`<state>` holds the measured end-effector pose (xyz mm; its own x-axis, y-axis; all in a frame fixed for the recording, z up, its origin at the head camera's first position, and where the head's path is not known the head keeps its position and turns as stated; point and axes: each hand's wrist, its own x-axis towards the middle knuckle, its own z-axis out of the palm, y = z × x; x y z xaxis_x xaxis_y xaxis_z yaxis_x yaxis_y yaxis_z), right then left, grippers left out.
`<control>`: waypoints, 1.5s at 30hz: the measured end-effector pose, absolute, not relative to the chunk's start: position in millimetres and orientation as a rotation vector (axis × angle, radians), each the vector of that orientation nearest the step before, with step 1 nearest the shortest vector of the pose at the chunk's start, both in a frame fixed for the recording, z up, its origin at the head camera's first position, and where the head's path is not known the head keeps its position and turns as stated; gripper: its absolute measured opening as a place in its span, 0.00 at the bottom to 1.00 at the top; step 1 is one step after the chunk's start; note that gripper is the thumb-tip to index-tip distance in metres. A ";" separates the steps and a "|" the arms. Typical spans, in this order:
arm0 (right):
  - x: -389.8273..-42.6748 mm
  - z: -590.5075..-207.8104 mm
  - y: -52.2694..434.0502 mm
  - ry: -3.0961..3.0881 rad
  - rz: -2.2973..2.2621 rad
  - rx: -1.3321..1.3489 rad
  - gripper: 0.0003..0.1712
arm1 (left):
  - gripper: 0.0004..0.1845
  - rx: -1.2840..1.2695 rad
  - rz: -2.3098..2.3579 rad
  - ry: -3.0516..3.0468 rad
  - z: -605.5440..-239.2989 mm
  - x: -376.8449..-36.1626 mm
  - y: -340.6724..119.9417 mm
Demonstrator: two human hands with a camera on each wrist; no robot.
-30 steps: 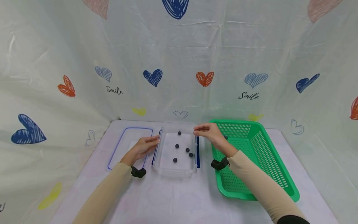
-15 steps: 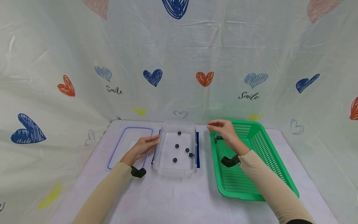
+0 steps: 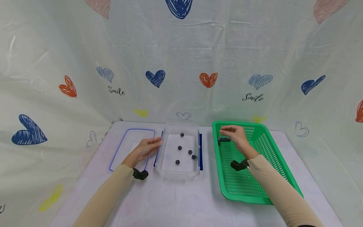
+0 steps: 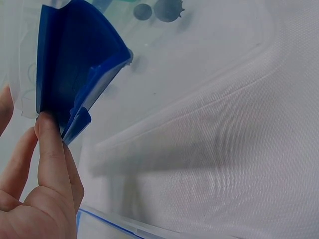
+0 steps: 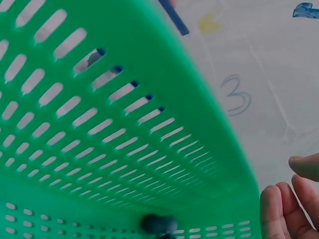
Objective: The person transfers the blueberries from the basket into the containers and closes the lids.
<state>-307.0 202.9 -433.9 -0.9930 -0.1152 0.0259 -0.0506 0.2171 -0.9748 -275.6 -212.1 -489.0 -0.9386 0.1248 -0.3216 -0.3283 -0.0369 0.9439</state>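
The right hand (image 3: 235,136) hovered with loose, empty fingers over the far left corner of the green basket (image 3: 279,164), just above a small dark berry (image 5: 157,224) lying there. Such a berry looked light, soft and easily crushed, best pinched gently at its sides. The left hand (image 3: 144,149) rested flat, fingertips against the blue clip (image 4: 75,74) of the clear box (image 3: 177,172), which held five more berries.

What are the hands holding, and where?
The left hand touches the clear container at its blue side clip. The right hand, over the green basket, holds nothing.

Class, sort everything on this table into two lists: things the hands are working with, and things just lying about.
In use: left hand, clear container, dark balls, right hand, green basket, ball in basket.
Lying about: lid, heart-print cloth.
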 end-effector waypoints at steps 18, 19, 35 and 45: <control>-313.5 -480.2 213.7 2.563 -1.787 -0.053 0.21 | 0.29 -0.214 2.058 1.935 -491.3 -275.0 -212.9; -313.7 -482.7 213.2 2.570 -1.782 -0.044 0.20 | 0.29 -0.216 2.060 1.934 -491.2 -274.8 -213.0; -316.4 -505.8 207.5 2.668 -1.639 0.059 0.16 | 0.29 -0.224 2.051 1.934 -492.4 -276.2 -213.5; -318.6 -512.8 204.4 2.700 -1.624 0.021 0.15 | 0.28 -0.211 2.046 1.945 -487.6 -274.7 -211.1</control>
